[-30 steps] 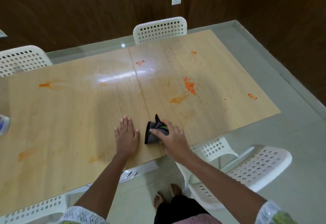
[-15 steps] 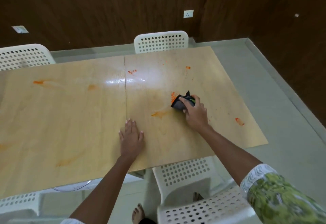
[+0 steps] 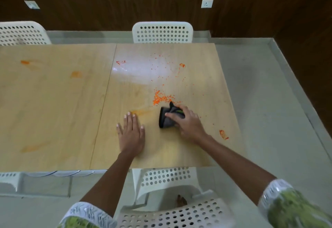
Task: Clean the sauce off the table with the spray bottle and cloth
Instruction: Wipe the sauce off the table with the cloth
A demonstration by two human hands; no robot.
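My right hand grips a dark grey cloth and presses it on the wooden table. Just beyond the cloth lies a patch of orange sauce specks, with finer splatter spreading toward the far edge. A faint orange smear runs left of the cloth. My left hand lies flat on the table, fingers straight, its fingertips at that smear. More sauce marks sit at the right, far right, centre and left. No spray bottle is in view.
White perforated chairs stand at the far side, the far left and the near side under my arms. The table's near edge runs across the frame at mid-height. A grey floor and dark wood wall surround the table.
My right hand carried the cloth from the near table edge out to the sauce patch, then drew it back a little toward me. My left hand stayed flat on the table.
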